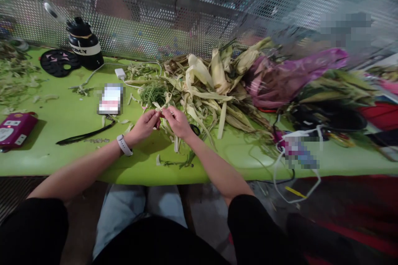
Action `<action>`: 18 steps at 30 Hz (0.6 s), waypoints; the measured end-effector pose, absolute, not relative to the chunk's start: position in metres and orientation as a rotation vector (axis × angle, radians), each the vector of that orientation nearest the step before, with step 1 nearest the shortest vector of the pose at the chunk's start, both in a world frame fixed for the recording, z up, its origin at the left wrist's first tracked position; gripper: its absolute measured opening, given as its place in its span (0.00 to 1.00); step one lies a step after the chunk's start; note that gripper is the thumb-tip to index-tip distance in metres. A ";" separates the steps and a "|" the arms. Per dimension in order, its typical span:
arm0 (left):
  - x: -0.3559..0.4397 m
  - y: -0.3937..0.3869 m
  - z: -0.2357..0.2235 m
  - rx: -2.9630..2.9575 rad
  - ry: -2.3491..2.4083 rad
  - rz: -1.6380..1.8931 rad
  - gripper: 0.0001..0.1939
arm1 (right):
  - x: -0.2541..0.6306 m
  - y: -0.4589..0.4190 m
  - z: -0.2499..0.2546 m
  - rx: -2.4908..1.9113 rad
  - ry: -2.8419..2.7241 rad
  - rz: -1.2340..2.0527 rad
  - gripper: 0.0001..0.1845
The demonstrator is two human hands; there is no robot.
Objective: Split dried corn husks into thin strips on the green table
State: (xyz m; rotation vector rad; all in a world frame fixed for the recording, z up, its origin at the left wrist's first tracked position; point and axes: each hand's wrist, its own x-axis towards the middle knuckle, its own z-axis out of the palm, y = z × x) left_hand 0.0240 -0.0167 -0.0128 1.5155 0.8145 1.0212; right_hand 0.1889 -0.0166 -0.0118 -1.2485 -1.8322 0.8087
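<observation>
Both my hands meet over the green table (74, 159). The fingers of my left hand (145, 125) are pinched together on a pale strip of corn husk (162, 107). Against them, my right hand (175, 122) pinches the same husk, which pokes up above the fingertips. Just behind the hands lies a small bundle of thin green strands (152, 94). To their right spreads a big heap of dry corn husks (214, 78). Something black and ring-shaped (195, 129), perhaps a scissors handle, shows beside my right wrist.
A phone (111, 98) with a black strap lies left of my hands. Further left are a black bottle (84, 45), a dark palette-shaped plate (59, 63) and a magenta box (18, 129). A pink plastic bag (280, 76) and white cables (275, 174) are on the right. Perforated metal (124, 12) rises behind.
</observation>
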 end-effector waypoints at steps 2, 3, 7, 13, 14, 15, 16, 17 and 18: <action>0.023 -0.016 -0.013 1.511 0.796 0.979 0.17 | 0.192 -0.016 -0.010 -1.238 -1.866 0.644 0.24; 0.024 -0.016 -0.013 1.492 0.787 0.960 0.16 | 0.193 -0.015 -0.010 -1.232 -1.884 0.552 0.24; 0.025 -0.015 -0.016 1.267 0.741 0.912 0.11 | 0.198 -0.011 -0.014 -1.182 -2.045 0.183 0.22; 0.027 -0.014 -0.016 1.125 0.793 0.858 0.09 | 0.197 -0.007 -0.020 -1.191 -2.228 -0.229 0.22; 0.027 -0.014 -0.015 1.155 0.819 0.845 0.10 | 0.196 -0.007 -0.019 -1.194 -2.242 -0.230 0.22; 0.026 -0.014 -0.013 1.202 0.847 0.834 0.10 | 0.196 -0.008 -0.018 -1.201 -2.238 -0.202 0.22; 0.026 -0.014 -0.011 1.263 0.874 0.829 0.11 | 0.196 -0.008 -0.017 -1.212 -2.212 -0.141 0.22; 0.026 -0.013 -0.010 1.331 0.894 0.829 0.11 | 0.196 -0.009 -0.016 -1.231 -2.169 -0.043 0.22; 0.025 -0.013 -0.009 1.400 0.901 0.832 0.12 | 0.196 -0.010 -0.015 -1.254 -2.116 0.092 0.23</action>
